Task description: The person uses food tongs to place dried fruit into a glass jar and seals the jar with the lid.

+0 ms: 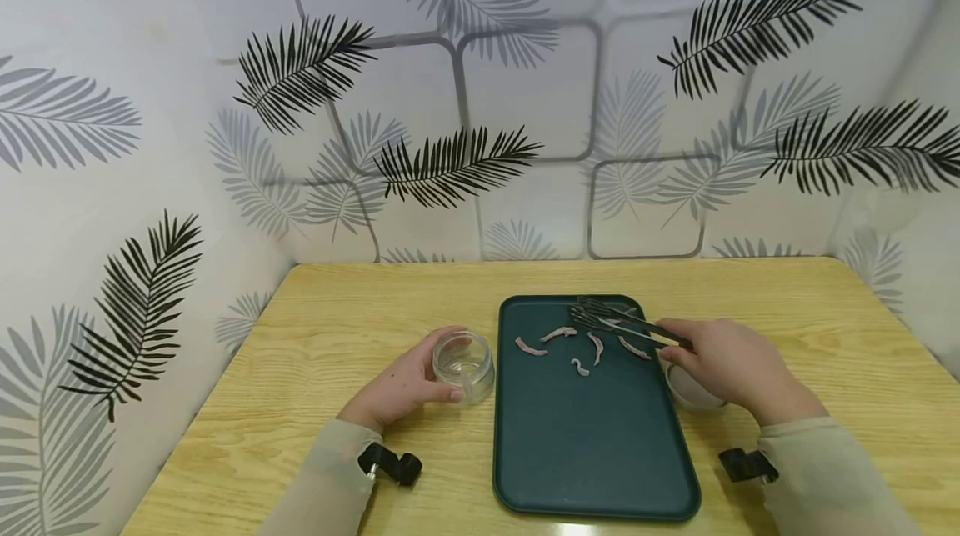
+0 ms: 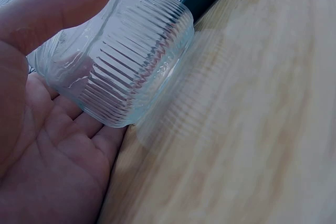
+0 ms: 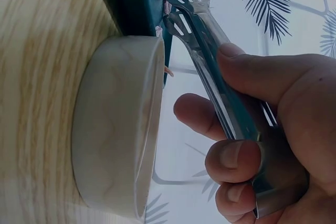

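Observation:
My left hand (image 1: 405,382) holds a small clear glass jar (image 1: 474,382) at the left edge of a dark green tray (image 1: 592,453). In the left wrist view the ribbed jar (image 2: 131,51) stands on the table, thumb on one side and fingers on the other. Metal tongs (image 3: 210,72) are gripped in my right hand (image 1: 738,365), their slotted heads over the tray's far right part. Several pale pinkish strips (image 1: 531,347) lie scattered on the tray's far half. Whether the tongs pinch a strip cannot be seen.
A round cream-white bowl (image 3: 115,124) stands right of the tray, partly under my right hand in the head view. Tray and containers are on a light wooden table (image 1: 360,294), with a leaf-patterned wall covering (image 1: 525,211) behind its far edge.

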`<state>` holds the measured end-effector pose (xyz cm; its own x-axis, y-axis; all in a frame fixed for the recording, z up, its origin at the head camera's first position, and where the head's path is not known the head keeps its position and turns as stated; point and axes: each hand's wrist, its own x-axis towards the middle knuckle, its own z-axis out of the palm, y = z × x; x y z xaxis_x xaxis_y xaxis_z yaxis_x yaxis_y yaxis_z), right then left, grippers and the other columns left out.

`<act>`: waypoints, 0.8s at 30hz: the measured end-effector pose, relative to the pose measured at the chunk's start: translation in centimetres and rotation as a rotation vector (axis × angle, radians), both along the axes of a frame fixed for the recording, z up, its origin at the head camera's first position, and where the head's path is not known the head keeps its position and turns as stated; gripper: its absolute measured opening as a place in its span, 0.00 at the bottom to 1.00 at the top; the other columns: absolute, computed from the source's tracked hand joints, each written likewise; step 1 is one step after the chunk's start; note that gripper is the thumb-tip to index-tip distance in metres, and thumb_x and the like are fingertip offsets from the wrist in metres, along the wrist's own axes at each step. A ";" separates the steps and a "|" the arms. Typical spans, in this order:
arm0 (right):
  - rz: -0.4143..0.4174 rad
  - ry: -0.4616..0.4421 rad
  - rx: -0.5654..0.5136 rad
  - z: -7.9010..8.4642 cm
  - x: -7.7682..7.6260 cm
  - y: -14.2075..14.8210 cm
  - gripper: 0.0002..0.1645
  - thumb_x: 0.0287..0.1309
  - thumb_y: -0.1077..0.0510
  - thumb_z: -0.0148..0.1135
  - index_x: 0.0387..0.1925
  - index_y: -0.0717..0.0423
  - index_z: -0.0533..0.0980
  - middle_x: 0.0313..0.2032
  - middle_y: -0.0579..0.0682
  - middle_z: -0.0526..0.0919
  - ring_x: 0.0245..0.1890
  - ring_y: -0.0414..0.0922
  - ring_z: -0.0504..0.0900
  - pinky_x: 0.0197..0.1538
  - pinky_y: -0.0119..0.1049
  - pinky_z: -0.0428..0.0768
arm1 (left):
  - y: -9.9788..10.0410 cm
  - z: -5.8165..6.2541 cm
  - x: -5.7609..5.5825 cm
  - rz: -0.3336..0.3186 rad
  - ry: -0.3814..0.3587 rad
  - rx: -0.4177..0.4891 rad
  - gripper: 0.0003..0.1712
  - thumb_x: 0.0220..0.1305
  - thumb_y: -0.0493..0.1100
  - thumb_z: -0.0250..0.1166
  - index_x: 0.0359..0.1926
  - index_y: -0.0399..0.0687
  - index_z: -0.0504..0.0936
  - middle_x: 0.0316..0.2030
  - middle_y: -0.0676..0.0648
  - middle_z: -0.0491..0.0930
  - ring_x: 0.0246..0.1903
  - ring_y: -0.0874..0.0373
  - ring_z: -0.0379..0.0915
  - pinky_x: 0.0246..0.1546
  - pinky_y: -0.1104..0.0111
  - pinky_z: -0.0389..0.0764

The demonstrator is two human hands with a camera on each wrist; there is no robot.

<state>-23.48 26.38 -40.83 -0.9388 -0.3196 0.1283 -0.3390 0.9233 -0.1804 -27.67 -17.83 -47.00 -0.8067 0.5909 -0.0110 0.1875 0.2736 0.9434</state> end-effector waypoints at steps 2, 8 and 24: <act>-0.003 -0.003 0.007 0.0 0.0 -0.1 0.27 0.64 0.48 0.68 0.61 0.54 0.80 0.42 0.55 0.88 0.31 0.50 0.84 0.33 0.50 0.79 | 0.0 0.0 0.1 -0.004 -0.001 0.001 0.50 0.58 0.39 0.76 0.76 0.58 0.58 0.71 0.51 0.65 0.67 0.52 0.64 0.66 0.53 0.63; -0.016 0.000 0.014 -0.1 0.0 -0.1 0.24 0.65 0.50 0.67 0.61 0.52 0.81 0.45 0.57 0.87 0.34 0.52 0.85 0.31 0.49 0.78 | 0.0 0.1 0.2 -0.012 -0.011 0.015 0.50 0.59 0.38 0.75 0.76 0.57 0.58 0.72 0.50 0.65 0.67 0.51 0.64 0.66 0.53 0.63; 0.011 0.042 -0.001 0.3 0.1 0.0 0.23 0.66 0.51 0.66 0.61 0.51 0.81 0.45 0.55 0.88 0.36 0.55 0.86 0.33 0.53 0.80 | 0.1 0.3 0.3 0.002 -0.013 0.010 0.50 0.57 0.39 0.76 0.76 0.59 0.59 0.72 0.51 0.65 0.68 0.52 0.64 0.66 0.52 0.62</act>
<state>-23.34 26.35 -40.52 -0.9289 -0.3301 0.1678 -0.3567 0.9192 -0.1668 -27.41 -17.70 -46.66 -0.8076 0.5895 -0.0153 0.1748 0.2641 0.9485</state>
